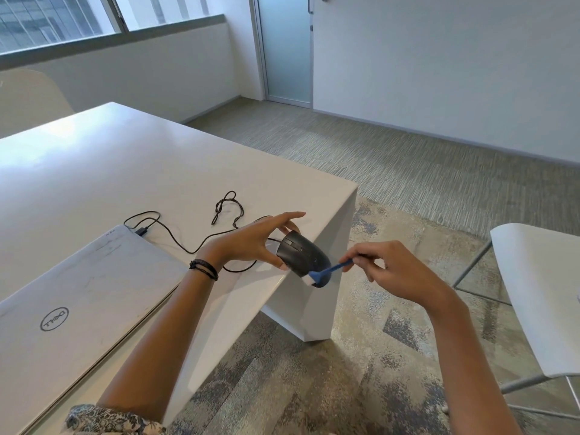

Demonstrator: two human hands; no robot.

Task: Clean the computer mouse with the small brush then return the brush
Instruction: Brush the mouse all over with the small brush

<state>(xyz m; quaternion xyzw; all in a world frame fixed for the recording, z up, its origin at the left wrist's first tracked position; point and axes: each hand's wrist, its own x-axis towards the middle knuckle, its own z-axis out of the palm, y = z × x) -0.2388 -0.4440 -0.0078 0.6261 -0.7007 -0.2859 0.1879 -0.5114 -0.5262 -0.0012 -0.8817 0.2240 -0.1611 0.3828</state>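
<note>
A black wired computer mouse (301, 252) is held tilted in the air over the table's right edge, pinched between the thumb and fingers of my left hand (254, 243). My right hand (392, 271) grips the handle of a small blue brush (329, 270) at its far end. The brush's white bristles touch the lower rear end of the mouse. The mouse's black cable (194, 246) trails back across the table in loops.
A closed silver laptop (81, 296) lies on the white table (125, 171) at the lower left, with the cable plugged into its far edge. A white chair (539, 296) stands on the carpet to the right. Another pale chair (28, 95) sits behind the table at far left.
</note>
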